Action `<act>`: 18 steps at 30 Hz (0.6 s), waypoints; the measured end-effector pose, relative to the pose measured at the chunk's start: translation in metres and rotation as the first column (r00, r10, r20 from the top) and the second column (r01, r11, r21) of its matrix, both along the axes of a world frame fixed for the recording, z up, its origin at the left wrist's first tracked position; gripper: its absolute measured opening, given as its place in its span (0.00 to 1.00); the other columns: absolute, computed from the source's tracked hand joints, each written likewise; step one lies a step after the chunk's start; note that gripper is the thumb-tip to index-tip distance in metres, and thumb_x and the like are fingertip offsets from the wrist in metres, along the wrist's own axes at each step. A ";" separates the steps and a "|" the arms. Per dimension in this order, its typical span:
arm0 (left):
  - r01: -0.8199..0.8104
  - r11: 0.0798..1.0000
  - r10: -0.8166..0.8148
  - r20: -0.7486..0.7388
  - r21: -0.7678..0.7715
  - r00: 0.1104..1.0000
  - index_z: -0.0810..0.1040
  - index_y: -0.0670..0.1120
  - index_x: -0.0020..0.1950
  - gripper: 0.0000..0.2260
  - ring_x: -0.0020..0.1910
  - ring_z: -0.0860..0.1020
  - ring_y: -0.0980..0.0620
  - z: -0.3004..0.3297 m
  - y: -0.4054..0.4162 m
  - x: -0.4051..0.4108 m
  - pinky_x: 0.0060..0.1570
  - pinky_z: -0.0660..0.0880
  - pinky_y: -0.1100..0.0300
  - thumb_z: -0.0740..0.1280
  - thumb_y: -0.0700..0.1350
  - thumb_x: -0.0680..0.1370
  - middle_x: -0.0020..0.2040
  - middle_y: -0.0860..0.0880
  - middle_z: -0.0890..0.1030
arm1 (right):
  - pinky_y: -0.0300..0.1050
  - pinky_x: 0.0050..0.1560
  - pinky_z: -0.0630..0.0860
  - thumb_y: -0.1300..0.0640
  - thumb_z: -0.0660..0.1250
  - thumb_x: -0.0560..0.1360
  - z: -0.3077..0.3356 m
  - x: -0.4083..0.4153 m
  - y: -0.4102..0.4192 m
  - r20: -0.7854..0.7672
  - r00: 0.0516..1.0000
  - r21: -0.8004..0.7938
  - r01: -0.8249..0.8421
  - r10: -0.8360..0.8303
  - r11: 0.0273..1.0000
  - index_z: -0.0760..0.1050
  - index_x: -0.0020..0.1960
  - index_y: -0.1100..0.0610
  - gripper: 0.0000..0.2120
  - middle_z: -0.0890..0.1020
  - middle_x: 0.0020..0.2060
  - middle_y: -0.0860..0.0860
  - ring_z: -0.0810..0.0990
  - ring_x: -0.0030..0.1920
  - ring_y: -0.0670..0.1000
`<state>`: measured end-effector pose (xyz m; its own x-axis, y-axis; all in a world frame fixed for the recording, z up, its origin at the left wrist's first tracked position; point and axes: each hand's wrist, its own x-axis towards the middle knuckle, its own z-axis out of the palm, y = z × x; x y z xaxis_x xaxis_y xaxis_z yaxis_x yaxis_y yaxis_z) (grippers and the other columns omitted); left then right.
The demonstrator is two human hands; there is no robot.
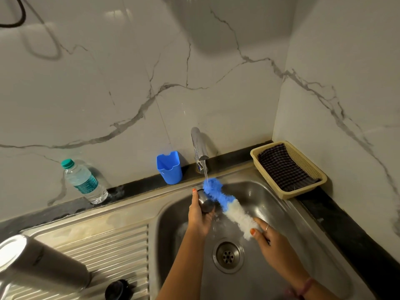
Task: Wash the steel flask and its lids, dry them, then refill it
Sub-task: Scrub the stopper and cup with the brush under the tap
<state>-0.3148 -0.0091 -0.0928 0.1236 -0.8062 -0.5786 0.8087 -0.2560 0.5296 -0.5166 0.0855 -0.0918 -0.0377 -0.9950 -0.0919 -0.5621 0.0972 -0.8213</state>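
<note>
1. While water runs from the chrome tap [200, 148] into the steel sink [279, 204], the left hand [199, 215] grips a small steel lid [205, 203] over the basin, fingers curled round it, open side turned toward the right.
2. The right hand [273, 241] pinches the white end of a bottle brush [227, 204] between thumb and fingers. The brush's blue end lies against the lid's rim, directly under the water stream.
3. A ring shows on one finger of the right hand; a thread band circles the right wrist.
4. The steel flask [36, 263] rests on the ribbed drainboard [116, 252] at lower left, well apart from both hands, its pale round end turned toward the camera. Whether that end is the mouth or the base cannot be told.
5. A black lid [118, 290] lies on the drainboard just beside the flask, near the lower frame edge.
6. A clear plastic water bottle [84, 182] with a teal cap stands on the dark counter [337, 215] against the marble-patterned wall. Its teal label carries print too blurred to read.
7. A blue plastic holder [170, 167] stands left of the tap.
8. A beige basket [320, 176] sits in the right corner, holding a dark checked cloth [281, 167].
9. The drain [228, 255] lies between the two forearms.
</note>
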 end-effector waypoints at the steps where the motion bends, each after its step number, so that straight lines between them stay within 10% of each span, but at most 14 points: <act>1: 0.004 1.000 -0.004 -0.003 -0.004 1.000 0.72 0.41 0.67 0.24 0.56 0.83 0.40 0.000 0.001 0.001 0.55 0.81 0.47 0.70 0.54 0.77 0.57 0.36 0.83 | 0.39 0.52 0.75 0.47 0.63 0.77 -0.001 -0.001 -0.001 0.006 1.000 0.021 0.015 -0.015 1.000 0.70 0.69 0.50 0.21 0.82 0.55 0.46 0.79 0.55 0.44; 11: -0.034 0.998 0.038 -0.071 0.059 0.997 0.71 0.40 0.69 0.19 0.63 0.77 0.37 -0.003 0.001 -0.004 0.68 0.72 0.43 0.62 0.49 0.83 0.63 0.35 0.78 | 0.30 0.39 0.71 0.50 0.61 0.79 0.004 0.005 -0.006 0.015 0.999 0.042 0.029 -0.030 0.999 0.68 0.70 0.50 0.20 0.81 0.50 0.45 0.77 0.46 0.41; 18: 0.014 1.000 -0.014 -0.024 -0.011 1.000 0.76 0.41 0.66 0.23 0.62 0.79 0.38 -0.003 -0.002 -0.006 0.67 0.73 0.42 0.68 0.56 0.78 0.62 0.36 0.80 | 0.32 0.48 0.73 0.49 0.62 0.78 0.009 0.013 -0.001 0.006 1.000 -0.021 -0.023 0.023 1.000 0.69 0.70 0.50 0.21 0.82 0.55 0.47 0.80 0.53 0.43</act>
<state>-0.3211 -0.0113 -0.0955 0.0984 -0.8140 -0.5724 0.8175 -0.2619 0.5130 -0.5039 0.0849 -0.0829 -0.0140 -0.9974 -0.0712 -0.5588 0.0669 -0.8266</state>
